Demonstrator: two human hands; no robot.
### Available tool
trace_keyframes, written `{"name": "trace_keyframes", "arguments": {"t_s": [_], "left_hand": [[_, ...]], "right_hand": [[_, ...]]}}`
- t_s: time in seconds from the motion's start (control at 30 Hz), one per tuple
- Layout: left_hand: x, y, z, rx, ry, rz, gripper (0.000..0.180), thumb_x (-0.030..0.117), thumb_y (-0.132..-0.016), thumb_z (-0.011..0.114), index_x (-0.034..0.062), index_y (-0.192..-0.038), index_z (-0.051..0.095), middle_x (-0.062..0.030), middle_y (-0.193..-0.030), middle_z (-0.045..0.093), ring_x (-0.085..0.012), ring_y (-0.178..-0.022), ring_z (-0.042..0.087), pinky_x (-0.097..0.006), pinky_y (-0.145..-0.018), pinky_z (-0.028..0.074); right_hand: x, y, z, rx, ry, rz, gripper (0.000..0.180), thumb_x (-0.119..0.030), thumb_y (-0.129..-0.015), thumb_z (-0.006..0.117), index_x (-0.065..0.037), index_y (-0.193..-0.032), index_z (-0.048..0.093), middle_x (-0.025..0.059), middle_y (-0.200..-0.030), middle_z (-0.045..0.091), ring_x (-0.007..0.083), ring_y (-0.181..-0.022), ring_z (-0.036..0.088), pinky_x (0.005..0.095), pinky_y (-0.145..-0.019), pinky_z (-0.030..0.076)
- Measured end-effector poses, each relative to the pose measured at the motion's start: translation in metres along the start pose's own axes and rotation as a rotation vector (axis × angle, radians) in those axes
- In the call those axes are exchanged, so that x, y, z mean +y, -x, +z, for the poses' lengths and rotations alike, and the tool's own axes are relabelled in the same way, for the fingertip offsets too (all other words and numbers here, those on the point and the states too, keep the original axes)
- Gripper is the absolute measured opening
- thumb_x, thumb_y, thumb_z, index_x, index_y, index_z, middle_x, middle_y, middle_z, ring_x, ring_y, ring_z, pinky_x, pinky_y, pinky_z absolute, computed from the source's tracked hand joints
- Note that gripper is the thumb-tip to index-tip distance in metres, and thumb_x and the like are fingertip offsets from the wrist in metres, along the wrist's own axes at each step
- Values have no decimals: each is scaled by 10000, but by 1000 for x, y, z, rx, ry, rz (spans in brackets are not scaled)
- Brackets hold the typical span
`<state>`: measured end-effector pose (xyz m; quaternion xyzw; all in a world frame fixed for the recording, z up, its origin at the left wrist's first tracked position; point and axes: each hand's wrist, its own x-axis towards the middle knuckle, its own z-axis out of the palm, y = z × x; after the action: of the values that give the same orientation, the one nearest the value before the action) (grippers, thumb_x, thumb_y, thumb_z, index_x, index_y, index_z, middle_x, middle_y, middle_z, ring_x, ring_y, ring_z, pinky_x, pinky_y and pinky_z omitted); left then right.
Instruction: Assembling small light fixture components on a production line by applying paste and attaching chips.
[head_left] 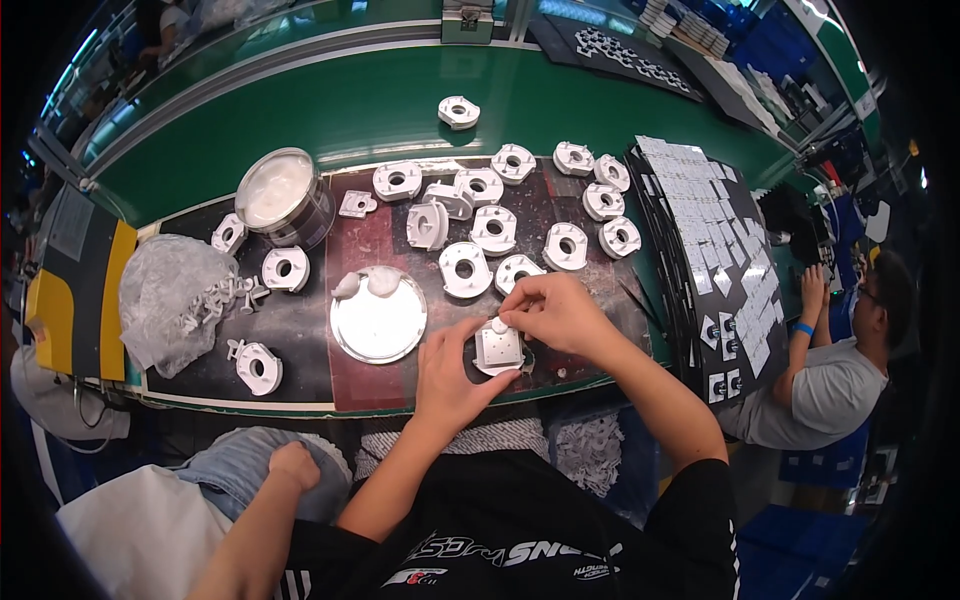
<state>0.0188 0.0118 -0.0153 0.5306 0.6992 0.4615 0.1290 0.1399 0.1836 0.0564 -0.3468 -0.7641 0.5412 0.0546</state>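
At the table's near edge my left hand (pixel 447 382) is closed around a white plastic part (pixel 499 350) with a squarish, dotted plate. Its thumb lies along the near edge, its fingers on the left side. My right hand (pixel 550 312) comes in from the right, with thumb and fingertips pinched at the small round end on the far side of this part. Whatever sits between those fingertips is too small to make out. Just beyond my hands lie white ring-shaped housings (pixel 465 270). A white round lid (pixel 378 325) with lumps of white paste lies left of my left hand.
An open tub of white paste (pixel 280 195) stands back left, beside a clear plastic bag (pixel 175 295) spilling small white pieces. Stacked black boards (pixel 735 255) with white pieces stand right. One co-worker (pixel 840 360) sits at the right; another person's arm (pixel 270 510) reaches in lower left.
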Motion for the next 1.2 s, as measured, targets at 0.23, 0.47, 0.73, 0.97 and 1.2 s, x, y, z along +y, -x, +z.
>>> {"name": "trace_keyframes", "arguments": {"t_s": [0.23, 0.47, 0.73, 0.97, 1.2], "left_hand": [[3, -1, -1, -2, -12, -1, 776, 354, -720, 922, 92, -1360, 570, -105, -1246, 658, -326, -1192, 574, -453, -1028, 419], [6, -1, -1, -1, -65, 34, 777, 344, -718, 914, 98, -1365, 561, -99, -1246, 655, -322, -1175, 572, -448, -996, 418], [6, 0, -1, 13, -58, 34, 773, 342, -721, 910, 98, -1363, 556, -93, -1238, 665, -321, -1177, 577, -450, -989, 416], [7, -1, 1, -3, -65, 32, 792, 352, -715, 914, 99, -1372, 551, -98, -1246, 662, -322, -1178, 577, -451, -996, 412], [6, -1, -6, 18, -54, 36, 850, 347, -677, 944, 71, -1383, 559, -85, -1253, 669, -303, -1171, 590, -433, -1002, 420]], "right_hand": [[0, 6, -10, 39, -76, -9, 185, -99, -929, 764, 39, -1052, 750, 59, -869, 733, 80, -666, 655, 245, -588, 531], [18, 19, -8, 139, 39, -86, 201, -161, -949, 735, -32, -1095, 786, 88, -895, 750, 119, -705, 664, 289, -655, 539], [17, 12, -6, 75, 157, -214, 181, -144, -944, 733, -32, -1069, 802, 101, -922, 729, 160, -806, 683, 303, -715, 535], [20, 15, -8, 83, 108, -193, 179, -151, -938, 734, -32, -1053, 803, 111, -907, 738, 170, -783, 687, 304, -716, 538], [21, 40, -13, 195, -273, -162, 199, -146, -1006, 681, 5, -1091, 778, 18, -839, 672, 57, -620, 537, 221, -554, 406]]}}
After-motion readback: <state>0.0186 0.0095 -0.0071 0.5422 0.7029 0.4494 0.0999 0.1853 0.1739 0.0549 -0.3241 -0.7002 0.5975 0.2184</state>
